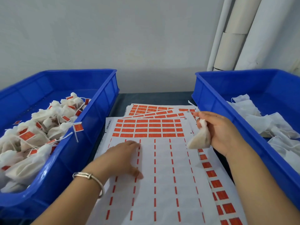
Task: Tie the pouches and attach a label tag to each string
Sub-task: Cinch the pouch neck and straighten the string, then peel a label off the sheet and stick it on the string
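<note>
your left hand (125, 157) is lying flat, fingers straight, on the label sheet (162, 176). your right hand (217, 132) is gripping a pouch (200, 140) above the sheet, string (192, 103) trailing up. labelling step looks underway; next you're likely needing a red label (141, 130) peeled.

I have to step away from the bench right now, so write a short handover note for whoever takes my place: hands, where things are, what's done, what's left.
Right hand: holds one filled pouch above the label sheet, its string sticking up from the grip, no tag on it.
Left hand: open, fingers flat on the sheet's peeled area, holding nothing.
Red labels remain in rows at the sheet's far end.
Done: tagged pouches piled in the left bin.
Left: tag the held pouch, then the untagged pouches in the right bin.
</note>
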Motion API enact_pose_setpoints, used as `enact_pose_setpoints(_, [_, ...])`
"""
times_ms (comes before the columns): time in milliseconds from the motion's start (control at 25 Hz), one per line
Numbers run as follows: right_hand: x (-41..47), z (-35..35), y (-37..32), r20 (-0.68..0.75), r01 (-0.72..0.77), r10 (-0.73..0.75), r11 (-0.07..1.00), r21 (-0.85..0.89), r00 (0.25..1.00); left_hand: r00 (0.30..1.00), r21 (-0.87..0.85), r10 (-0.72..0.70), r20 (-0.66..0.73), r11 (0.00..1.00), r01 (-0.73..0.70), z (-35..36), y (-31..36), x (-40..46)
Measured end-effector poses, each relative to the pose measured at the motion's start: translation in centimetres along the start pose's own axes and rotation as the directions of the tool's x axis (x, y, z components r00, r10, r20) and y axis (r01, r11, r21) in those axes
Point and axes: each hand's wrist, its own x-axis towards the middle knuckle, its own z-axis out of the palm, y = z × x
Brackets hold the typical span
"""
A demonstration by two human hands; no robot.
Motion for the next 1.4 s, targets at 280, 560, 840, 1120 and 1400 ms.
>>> enact_pose_setpoints(280, [0.4, -0.4, 4.5, 0.048, -0.226, 0.221, 0.968, 0.109, 0.974, 0.936, -0.164, 0.088, -0.340, 0.975, -0.151, -0.2, 8.3, 5.6])
enact_pose_setpoints(560, [1.8, -1.5, 5.7, 0.123, -0.241, 0.218, 0.944, 0.226, 0.968, 0.933, -0.221, 0.081, -0.351, 0.961, -0.166, 2.2, 10.3, 9.9])
enact_pose_setpoints(840, [1.9, -1.3, 5.8, 0.102, -0.235, 0.217, 0.946, 0.223, 0.971, 0.897, 0.058, 0.188, -0.400, 0.982, -0.180, 3.2, 10.1, 10.6])
enact_pose_setpoints(1120, [1.7, -1.1, 5.6, 0.072, -0.247, 0.237, 0.944, 0.221, 0.969, 0.893, 0.172, 0.220, -0.393, 0.971, -0.164, 3.1, 10.4, 10.3])
enact_pose_setpoints(1400, [1.6, -0.9, 5.4, 0.097, -0.225, 0.207, 0.945, 0.236, 0.974, 0.834, 0.077, 0.253, -0.490, 0.966, -0.247, 3.1, 11.0, 9.0])
